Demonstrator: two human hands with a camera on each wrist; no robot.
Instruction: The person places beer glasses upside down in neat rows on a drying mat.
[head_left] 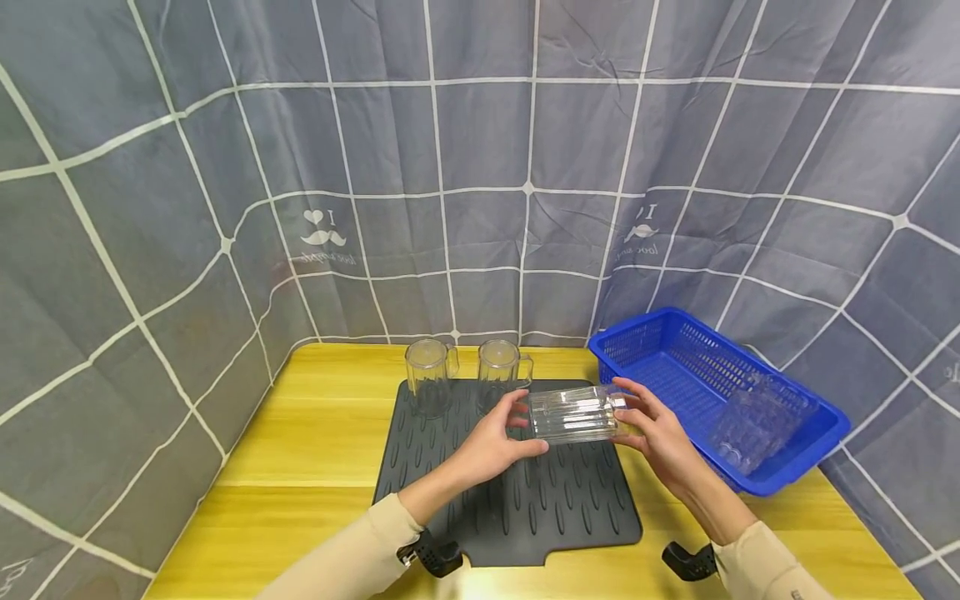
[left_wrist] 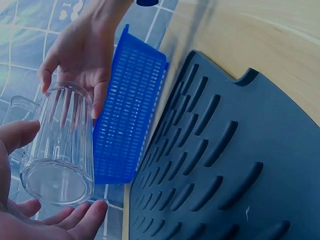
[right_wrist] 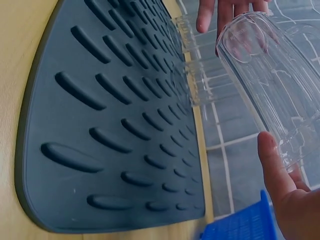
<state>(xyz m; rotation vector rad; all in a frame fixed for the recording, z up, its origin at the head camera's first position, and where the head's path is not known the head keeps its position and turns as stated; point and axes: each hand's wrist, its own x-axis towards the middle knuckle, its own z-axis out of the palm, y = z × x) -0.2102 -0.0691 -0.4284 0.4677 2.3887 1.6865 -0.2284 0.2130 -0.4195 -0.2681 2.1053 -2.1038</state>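
Observation:
A clear glass mug [head_left: 572,415] with ribbed sides is held on its side above the dark drying mat [head_left: 517,517]. My left hand [head_left: 495,437] grips it at the base end, thumb on one side and fingers on the other. At the rim end, my right hand [head_left: 663,437] pinches the mug between thumb and fingers. The left wrist view shows the thick round base [left_wrist: 57,182] near the left fingers, and a handle [left_wrist: 20,107] at the side. Two similar mugs [head_left: 427,375] [head_left: 498,371] stand upright at the mat's far edge, handles to the right.
To the right, a blue plastic basket [head_left: 645,327] with perforated walls holds more clear glassware [head_left: 757,425], its count hard to tell. Mat and basket are on a yellow wooden table [head_left: 300,442]. A grey curtain with white grid lines [head_left: 480,233] hangs behind and around it.

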